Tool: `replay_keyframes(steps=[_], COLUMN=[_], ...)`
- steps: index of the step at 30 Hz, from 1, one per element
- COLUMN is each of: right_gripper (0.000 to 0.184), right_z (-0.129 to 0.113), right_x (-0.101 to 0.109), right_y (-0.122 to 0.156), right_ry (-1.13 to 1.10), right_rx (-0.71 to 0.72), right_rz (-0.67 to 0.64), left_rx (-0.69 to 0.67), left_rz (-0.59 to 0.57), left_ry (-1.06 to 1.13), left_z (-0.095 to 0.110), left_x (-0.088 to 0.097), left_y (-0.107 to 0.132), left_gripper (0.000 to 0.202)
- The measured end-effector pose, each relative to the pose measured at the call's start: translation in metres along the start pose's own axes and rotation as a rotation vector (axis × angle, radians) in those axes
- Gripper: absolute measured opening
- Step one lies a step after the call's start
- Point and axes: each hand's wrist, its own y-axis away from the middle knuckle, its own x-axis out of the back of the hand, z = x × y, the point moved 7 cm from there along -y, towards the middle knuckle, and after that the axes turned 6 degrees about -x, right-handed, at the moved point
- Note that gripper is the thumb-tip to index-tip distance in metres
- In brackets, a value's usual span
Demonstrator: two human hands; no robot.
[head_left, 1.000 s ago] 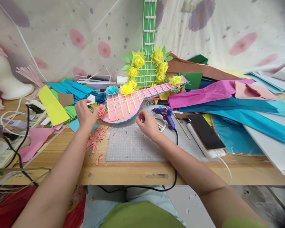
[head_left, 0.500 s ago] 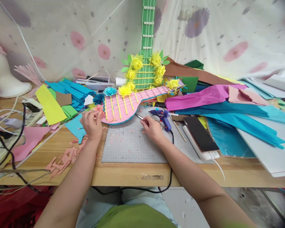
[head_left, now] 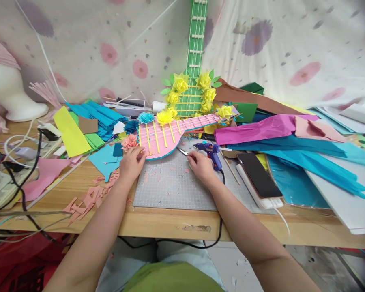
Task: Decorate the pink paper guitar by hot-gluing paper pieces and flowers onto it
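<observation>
Matt ppr guitar (head_left: 164, 142), wd tabletop (head_left: 167, 222), glossy phone (head_left: 259, 175)

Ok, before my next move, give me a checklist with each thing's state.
1. Left hand at the edge of the pink guitar: ok.
2. Right hand well clear of the glue gun: not ok, close beside it.
3. Metal blade pointing away from the pink guitar: not ok, tip faces it.
4. Glue stick loaded: ok, white end protrudes.
5. Glue gun heated: cannot tell.
6. Cutting mat free of scraps: not ok.
</observation>
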Motion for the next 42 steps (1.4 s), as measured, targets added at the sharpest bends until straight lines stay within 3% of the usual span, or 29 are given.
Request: replay_keyframes(steps=[8, 15, 22, 29, 42], right_gripper=[0.019, 0.018, 0.017, 0.018, 0.018], right_z=[-0.003, -0.001, 0.002, 0.003, -0.001], right_x=[0.000, -0.001, -0.002, -0.001, 0.001], right_y=[0.001, -0.001, -0.002, -0.002, 0.000], right_ry=[-0.009, -0.016, -0.045, -0.063, -0.074], right_rx=[0.035, 0.031, 0.018, 0.042, 0.038], right_rz=[-0.007, -0.020, -0.021, -0.007, 0.010], left_rx=[0.048, 0.066, -0.060, -0.093, 0.057], left_rz=[-0.034, 0.040, -0.038, -0.031, 0.072], left_ry=[0.000, -0.116, -0.112, -0.151, -0.086], left_z=[0.006, 0.006, 0.002, 0.005, -0.001], left_x=[-0.005, 0.008, 0.012, 0.008, 0.011], left_y=[0.000, 0.000, -0.001, -0.001, -0.001], left_gripper=[0.020, 0.016, 0.020, 0.022, 0.018])
